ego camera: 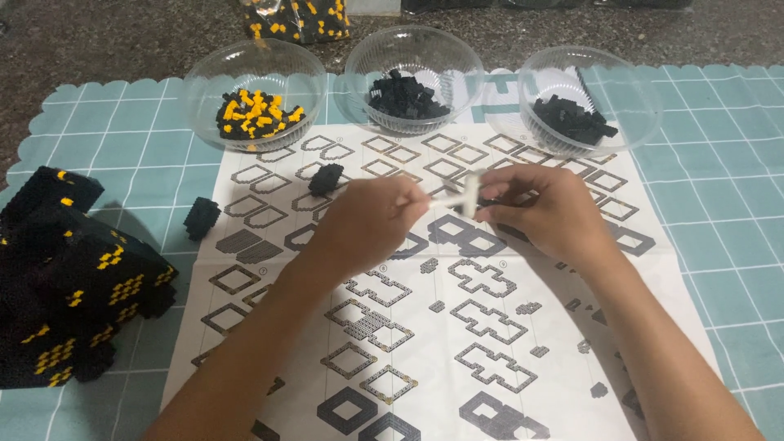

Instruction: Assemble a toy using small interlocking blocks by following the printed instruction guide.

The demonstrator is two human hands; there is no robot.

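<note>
Head view looks down on both hands meeting over a printed instruction sheet [457, 327] spread on a teal checked mat [719, 188]. The left hand [371, 220] and the right hand [543, 208] together pinch a small pale tool [461, 194], T-shaped as far as I can see through the blur. The left fingers close on its thin handle end, and the right fingertips close on the crossbar side, so the tool sits in the gap between the two hands, above the sheet. To my eye, steadying both wrists would help here, since the piece is tiny. Three clear bowls stand beyond: one with yellow and black bricks [257, 114], two with black bricks [406, 96]. A black block model [69, 278] sits at the left.
</note>
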